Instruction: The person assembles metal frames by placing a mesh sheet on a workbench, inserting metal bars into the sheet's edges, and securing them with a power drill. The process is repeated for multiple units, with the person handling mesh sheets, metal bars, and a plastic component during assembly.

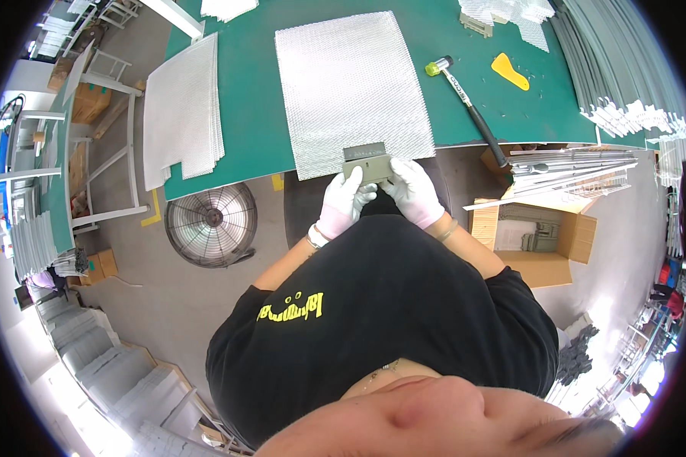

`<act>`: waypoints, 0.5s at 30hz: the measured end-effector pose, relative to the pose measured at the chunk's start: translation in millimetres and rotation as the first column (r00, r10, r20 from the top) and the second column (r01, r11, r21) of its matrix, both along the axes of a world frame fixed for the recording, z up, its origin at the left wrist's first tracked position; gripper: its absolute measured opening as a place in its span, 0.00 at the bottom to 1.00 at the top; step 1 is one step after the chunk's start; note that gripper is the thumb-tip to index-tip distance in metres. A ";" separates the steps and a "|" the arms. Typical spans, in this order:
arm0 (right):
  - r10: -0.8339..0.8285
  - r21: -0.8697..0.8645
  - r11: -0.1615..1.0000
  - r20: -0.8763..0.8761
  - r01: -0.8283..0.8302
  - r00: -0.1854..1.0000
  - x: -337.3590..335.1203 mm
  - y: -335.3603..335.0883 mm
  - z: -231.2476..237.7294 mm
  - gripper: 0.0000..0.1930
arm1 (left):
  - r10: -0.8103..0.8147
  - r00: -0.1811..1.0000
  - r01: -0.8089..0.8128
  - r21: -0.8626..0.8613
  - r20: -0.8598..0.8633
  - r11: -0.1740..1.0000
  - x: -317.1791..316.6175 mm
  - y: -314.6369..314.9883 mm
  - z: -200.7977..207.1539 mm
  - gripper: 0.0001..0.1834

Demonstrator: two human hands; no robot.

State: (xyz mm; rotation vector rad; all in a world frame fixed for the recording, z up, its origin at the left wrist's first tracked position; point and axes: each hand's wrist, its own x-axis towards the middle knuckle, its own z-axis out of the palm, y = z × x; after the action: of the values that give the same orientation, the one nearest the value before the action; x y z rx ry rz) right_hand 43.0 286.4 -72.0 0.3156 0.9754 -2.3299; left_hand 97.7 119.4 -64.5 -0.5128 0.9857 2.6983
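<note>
Both my hands wear white gloves and meet at the near edge of the green table. Between them is a small olive-grey rectangular part (pixel 367 168) with a notch and a darker upper section. My left hand (pixel 341 204) grips its left end, and my right hand (pixel 415 195) closes on its right end. The part overlaps the near edge of a large silver mesh sheet (pixel 352 84), which lies flat on the table. Whether the part is fitted onto the mesh or only in front of it, I cannot tell. Some fingertips are hidden behind the part.
Right of the mesh lie a mallet (pixel 466 107) and a yellow scraper (pixel 509 71). Stacked mesh sheets (pixel 184 110) overhang the table's left edge. Long grey strips (pixel 613 57) fill the far right. Below are a floor fan (pixel 211 223) and an open cardboard box (pixel 537 268).
</note>
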 end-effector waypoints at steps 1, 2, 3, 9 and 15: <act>0.004 0.079 0.997 -0.034 -0.001 0.999 1.2 0.5 1.7 0.16 | -0.019 1.000 0.021 0.073 -0.020 0.997 0.6 -1.4 2.0 0.23; 0.010 0.158 0.987 -0.068 0.001 0.998 3.9 1.9 3.9 0.17 | -0.037 0.998 0.043 0.146 -0.040 0.988 1.7 -3.4 4.2 0.25; 0.018 0.236 0.972 -0.103 0.007 0.994 4.9 2.9 6.6 0.18 | -0.203 0.979 0.204 -0.037 0.013 0.978 3.7 -7.3 16.8 0.27; 0.520 0.311 0.838 -0.211 -0.448 0.827 4.3 -4.5 -24.3 0.27 | -0.962 0.104 0.886 -0.462 0.251 -0.025 -53.5 -76.5 108.8 0.33; 0.160 0.394 0.919 -0.348 -0.011 0.924 9.1 -16.8 13.1 0.22 | -0.912 0.410 -0.649 -0.712 -0.030 -0.269 -158.6 -48.8 69.3 0.35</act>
State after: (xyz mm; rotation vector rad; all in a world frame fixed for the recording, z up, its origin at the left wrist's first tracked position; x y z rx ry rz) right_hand 52.0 269.6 -58.9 -0.0306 1.6102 -2.1440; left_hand -60.9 70.6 4.8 1.2880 3.0296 0.3715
